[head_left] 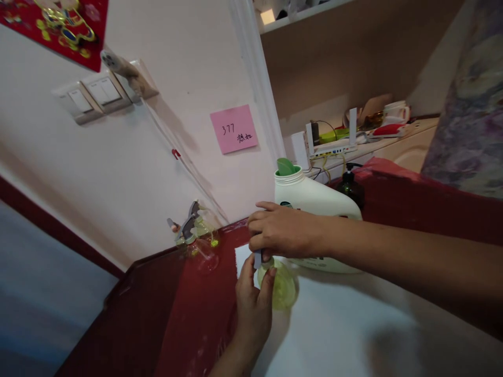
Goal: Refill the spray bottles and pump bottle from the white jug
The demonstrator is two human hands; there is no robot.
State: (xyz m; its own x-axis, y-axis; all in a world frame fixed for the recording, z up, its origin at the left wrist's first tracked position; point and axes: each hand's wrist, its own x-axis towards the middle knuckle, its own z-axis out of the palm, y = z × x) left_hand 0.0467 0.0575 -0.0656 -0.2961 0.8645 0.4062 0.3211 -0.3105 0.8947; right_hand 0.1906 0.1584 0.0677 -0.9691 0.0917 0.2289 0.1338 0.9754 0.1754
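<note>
left hand is cupping the small yellow-green bottle, right hand is pinching its grey top, fitting apparently unfinished; white jug is standing just behind.

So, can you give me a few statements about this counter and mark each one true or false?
1. The left hand and the right hand are both on a small clear bottle of yellow-green liquid. True.
2. The white jug has a red cap. False: its cap is green.
3. The note on the wall is pink. True.
4. The left hand holds the spray bottle by the wall. False: it stands untouched, apart from both hands.
</note>
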